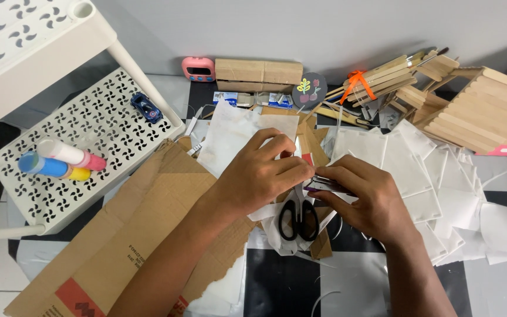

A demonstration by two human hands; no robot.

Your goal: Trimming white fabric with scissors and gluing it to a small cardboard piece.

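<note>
From your head camera, your left hand point(262, 176) pinches a white sheet point(236, 138), fingers together on it. Your right hand point(362, 196) is clamped around a small stapler point(324, 185), right where both hands meet in the middle. I think you are stapling the paper, so you need to keep the sheet steady and press down firmly. Black scissors point(298, 220) lie just near you. On the left, the white shelf point(104, 126) holds colored glue tubes point(60, 161) and a blue toy car point(146, 107).
</note>
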